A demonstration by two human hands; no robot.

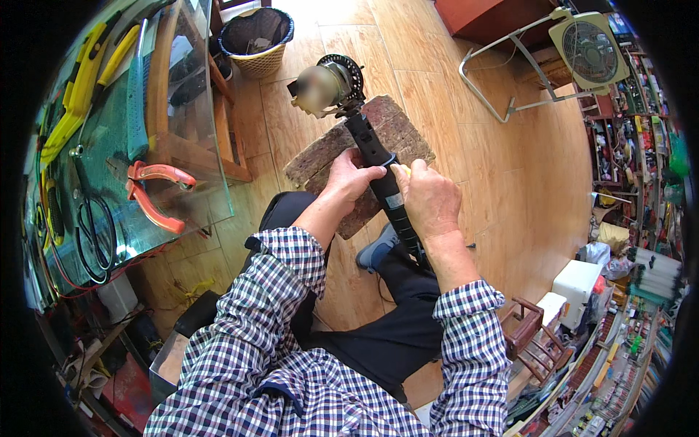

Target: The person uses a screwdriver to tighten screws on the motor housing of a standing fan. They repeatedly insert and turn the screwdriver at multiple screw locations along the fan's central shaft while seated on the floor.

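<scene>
A long black tubular tool slants across the middle, topped by a round metal head with a perforated rim; part of the head is blurred. Its lower end reaches down to my right knee. My left hand is closed on the tube, the thumb pressed near a ring-like joint. Against the other side of that joint, my right hand is curled into a fist. A small yellow bit shows at its thumb; the rest of what it holds is hidden. Beneath the tool sits a worn stone-like block.
On the glass table at left lie red-handled pliers, black-handled scissors and yellow cutters. A wastebasket stands beyond. A fan is far right; cluttered shelves line the right, near a small wooden stool.
</scene>
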